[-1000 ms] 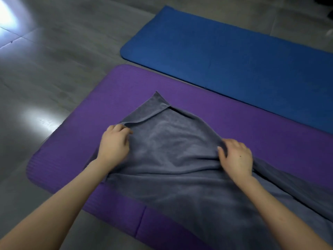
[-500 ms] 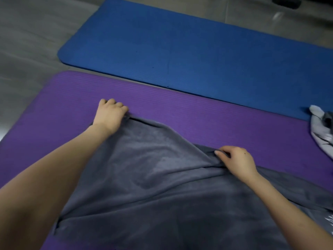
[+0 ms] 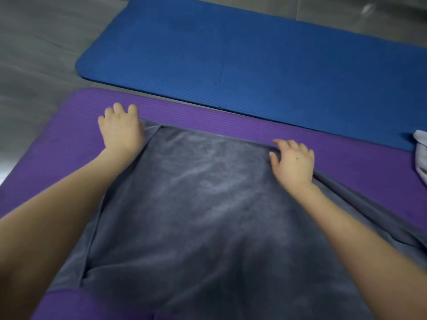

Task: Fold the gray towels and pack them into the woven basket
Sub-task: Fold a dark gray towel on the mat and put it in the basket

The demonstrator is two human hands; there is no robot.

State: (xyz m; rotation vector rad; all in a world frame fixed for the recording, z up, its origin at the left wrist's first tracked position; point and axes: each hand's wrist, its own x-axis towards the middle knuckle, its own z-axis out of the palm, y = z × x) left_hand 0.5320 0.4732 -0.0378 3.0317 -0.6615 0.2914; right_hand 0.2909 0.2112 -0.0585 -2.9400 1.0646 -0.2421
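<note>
Starting at the far left, the gray floor ran up to the purple mat, one of two mats down there. The blue mat lay just beyond it, almost edge to edge.

On to the left hand: it sat right on the far left corner of the gray towel, knuckles up and fingertips reaching onto the purple ribbing. Whether it was pinching the cloth underneath or only pressing it, I could not tell, because the palm hid the corner.

One gray towel was in view. It lay on the purple mat and ran from its taut far edge back toward the person. Down its left side the edge of an upper layer showed, with a strip of gray cloth peeking out beside it.

The right hand lay released on the far right stretch of that same edge. Its fingers were spread and lay flat on the fabric. Past the wrist, the towel trailed off in loose folds to the right.

At the right border one pale crumpled cloth rested where the purple and blue mats met, and the frame cut it off. So the count was two hands, two mats, one gray towel and one pale cloth. No lettering could be read on any of them.
</note>
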